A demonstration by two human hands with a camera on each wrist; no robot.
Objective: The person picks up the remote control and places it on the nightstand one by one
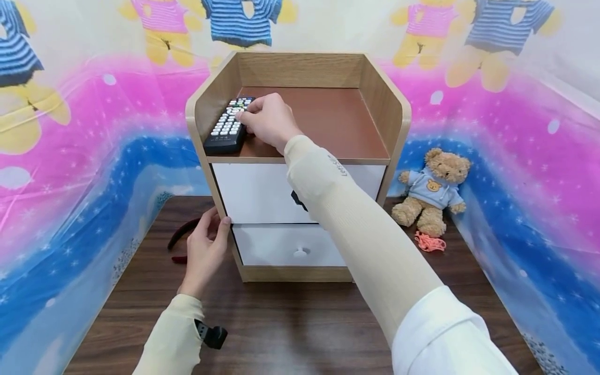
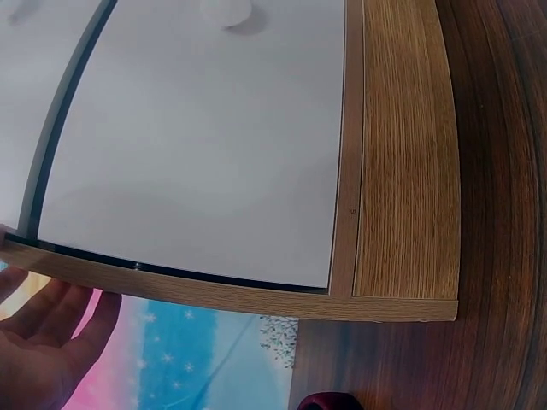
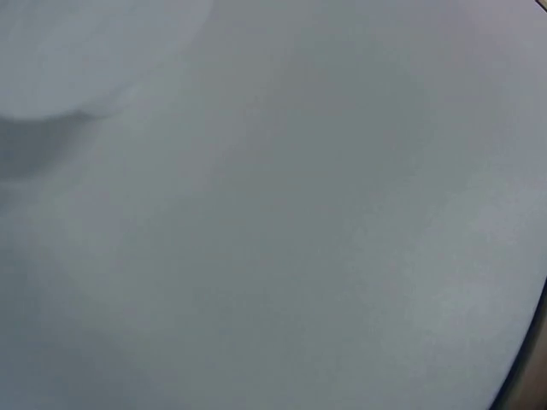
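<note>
A black remote control (image 1: 225, 127) with white buttons lies along the left wall of the cabinet's brown top shelf (image 1: 319, 120). My right hand (image 1: 272, 120) reaches over the shelf and pinches the remote's right edge between thumb and fingertips. Low on the left side of the wood-trimmed cabinet (image 1: 297, 273), my left hand (image 1: 206, 250) rests with its thumb at the front edge and its fingers against the side panel. The upper white drawer front (image 1: 258, 192) sits flush above the lower drawer front (image 1: 267, 245). White drawer surface fills the right wrist view, without the hand.
On the wooden table (image 1: 276, 323), a teddy bear (image 1: 431, 190) in a blue hoodie sits right of the cabinet, with coral string (image 1: 429, 242) at its feet. A dark red curved band (image 1: 180, 234) lies behind my left hand. Printed cloth (image 1: 140, 104) surrounds the table.
</note>
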